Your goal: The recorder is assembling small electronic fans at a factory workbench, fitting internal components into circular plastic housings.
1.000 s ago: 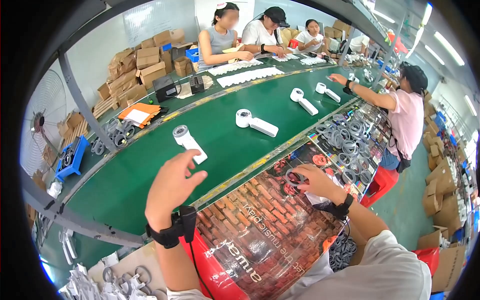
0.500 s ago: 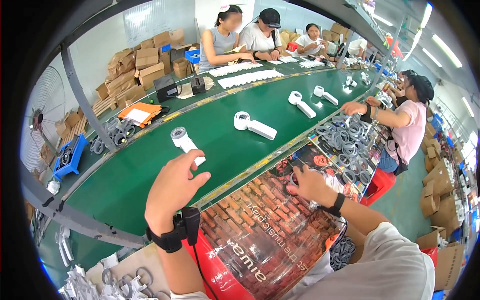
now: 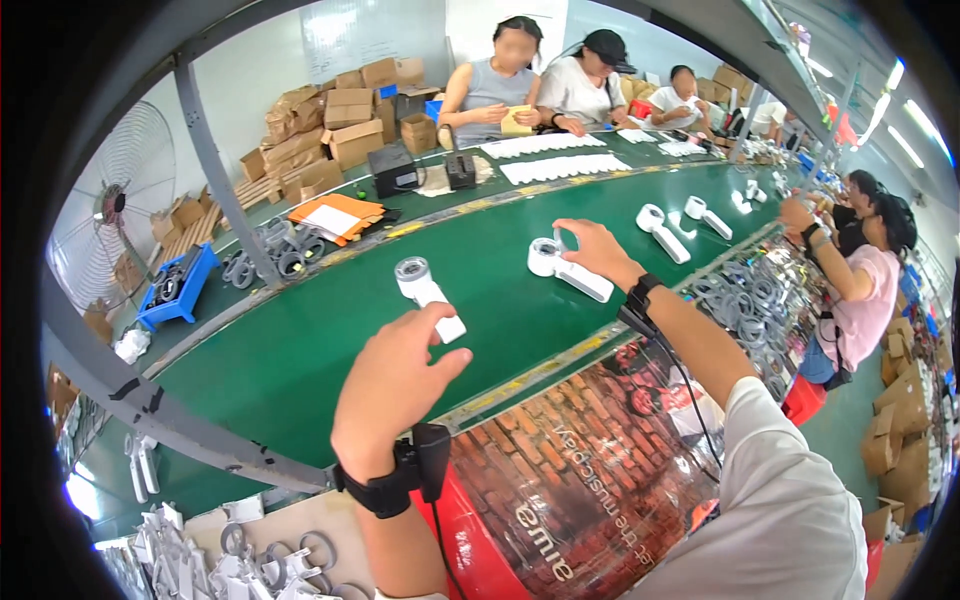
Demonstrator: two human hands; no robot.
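My left hand [image 3: 395,385] is over the near side of the green conveyor belt [image 3: 320,360], thumb and fingers apart. Its fingertips overlap the handle of a white handheld fan [image 3: 412,280] with a round grey-rimmed head; whether they touch it, I cannot tell. Farther right, my right hand [image 3: 602,252] reaches over a second white fan [image 3: 583,284]. A gap shows between thumb and forefinger beside that fan's round head, with nothing visible in it. Two more white fans, a nearer one [image 3: 665,235] and a farther one [image 3: 708,217], lie beyond it on the belt.
Grey rings [image 3: 745,305] lie heaped at right. A printed board [image 3: 600,450] with a brick pattern is before me. White parts [image 3: 180,560] pile up at lower left, below a slanting metal post [image 3: 190,420]. Co-workers sit across the belt and at right.
My right hand has moved from the printed board up and forward to the second fan on the belt. My left hand keeps its pose near the first fan. The view has shifted.
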